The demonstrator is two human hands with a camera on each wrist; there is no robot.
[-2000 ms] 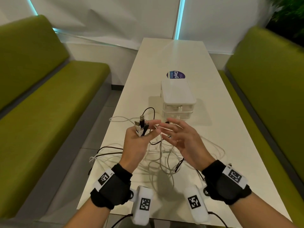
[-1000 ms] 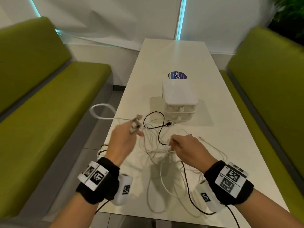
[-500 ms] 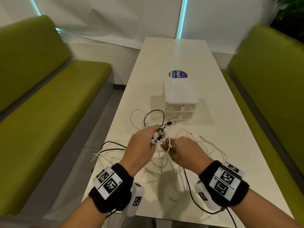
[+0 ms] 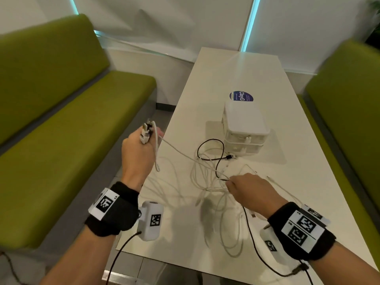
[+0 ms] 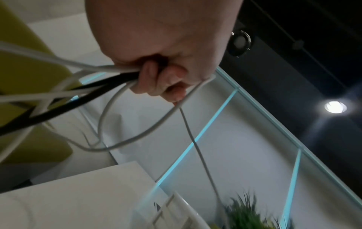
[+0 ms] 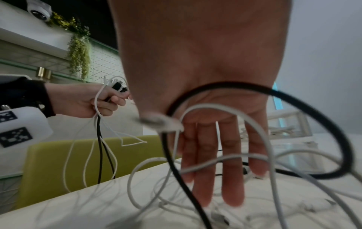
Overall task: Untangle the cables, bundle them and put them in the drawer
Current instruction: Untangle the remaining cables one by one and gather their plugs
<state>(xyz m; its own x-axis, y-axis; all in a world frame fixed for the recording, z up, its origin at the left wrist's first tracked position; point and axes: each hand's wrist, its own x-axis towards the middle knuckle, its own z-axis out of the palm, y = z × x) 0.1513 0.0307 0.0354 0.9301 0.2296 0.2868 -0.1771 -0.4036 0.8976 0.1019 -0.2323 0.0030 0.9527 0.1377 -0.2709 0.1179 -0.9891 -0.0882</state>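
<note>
A tangle of white and black cables (image 4: 207, 175) lies on the white table (image 4: 236, 68) in front of a small white drawer unit (image 4: 244, 122), whose two drawers are closed. My left hand (image 4: 139, 149) is raised beyond the table's left edge and grips a bunch of plug ends (image 4: 147, 131); their cables (image 5: 109, 72) hang from the fist, and one white strand runs taut to the pile. My right hand (image 4: 246, 188) is low over the tangle. Its thumb pinches cables (image 6: 176, 128) against the forefinger while the other fingers (image 6: 205, 162) point down at the table.
Green benches (image 4: 72, 140) (image 4: 349, 110) flank the table on both sides. A round blue sticker (image 4: 241, 97) lies behind the drawer unit. Loose cable loops (image 4: 232, 239) reach towards the table's near edge, and a black plug (image 4: 229, 156) lies close to the drawers.
Half a second ago both hands met over the tangle. Since then the left hand has swung left and up with the plug ends, drawing a white cable out; the right hand stays on the pile.
</note>
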